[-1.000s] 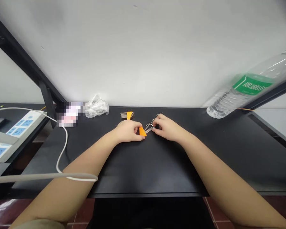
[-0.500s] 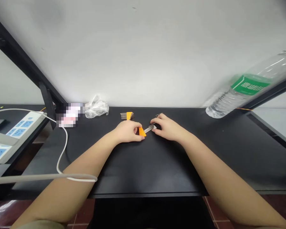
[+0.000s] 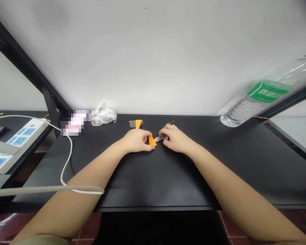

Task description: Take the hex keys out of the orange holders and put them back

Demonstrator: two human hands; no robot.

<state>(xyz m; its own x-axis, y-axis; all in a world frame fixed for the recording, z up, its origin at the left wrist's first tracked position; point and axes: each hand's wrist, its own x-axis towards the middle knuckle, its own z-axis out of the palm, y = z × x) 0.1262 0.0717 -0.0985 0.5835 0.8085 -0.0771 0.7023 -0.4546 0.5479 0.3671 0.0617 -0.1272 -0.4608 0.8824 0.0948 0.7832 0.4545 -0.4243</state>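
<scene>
My left hand is closed, pinching an orange hex key holder between thumb and fingers just above the table. Several silver hex keys stick out of that holder to the right. Around their bent ends curl the fingers of my right hand, which hide part of the keys. A thin metal key pokes out beyond the right fingers. Behind my left hand lies a second set of hex keys in an orange holder, its near part covered by the hand.
A crumpled clear plastic bag sits by the wall, left of a blurred patch. The water bottle with a green label stands at the right. At the left are a power strip and a white cable looping over my forearm.
My right hand has shifted slightly left and its fingers have closed further over the bent ends of the hex keys. The left hand and its holder have stayed in place.
</scene>
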